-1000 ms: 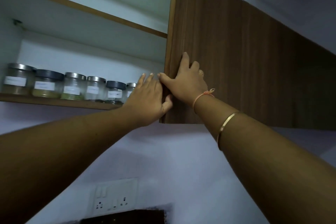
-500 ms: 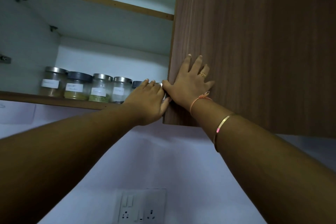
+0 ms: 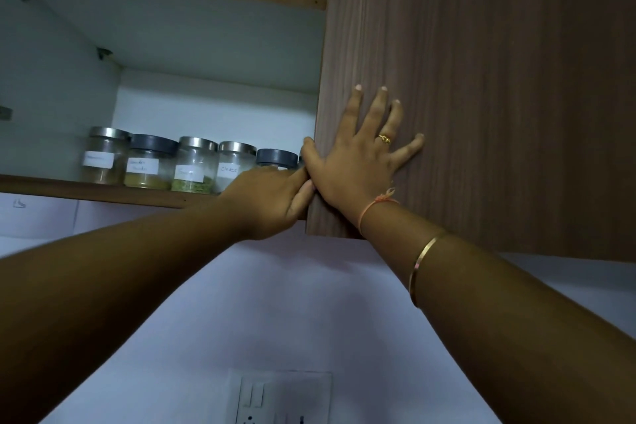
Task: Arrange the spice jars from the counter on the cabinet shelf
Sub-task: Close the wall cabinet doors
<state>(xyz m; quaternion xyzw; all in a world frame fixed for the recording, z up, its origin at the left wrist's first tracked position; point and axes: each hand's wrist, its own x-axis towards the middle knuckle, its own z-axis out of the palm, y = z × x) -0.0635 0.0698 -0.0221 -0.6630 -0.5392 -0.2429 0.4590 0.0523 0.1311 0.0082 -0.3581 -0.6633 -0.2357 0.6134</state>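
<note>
The spice jars (image 3: 196, 165) stand upright on the shelf (image 3: 69, 186), lids up, row running left-right. My right hand (image 3: 354, 169) lies flat on the cabinet door (image 3: 481, 79), fingers (image 3: 373, 113) spread. My left hand (image 3: 265, 203) is at its edge, grip unclear.

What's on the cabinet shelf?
Five labelled spice jars in a row; the left hand covers most of the fifth. Anything further right is hidden behind that hand and the door.

Cabinet shelf (image 3: 86, 186) with spice jars (image 3: 195, 165)
Labelled jars stand upright in one row, close side by side, lids steel or dark.
</note>
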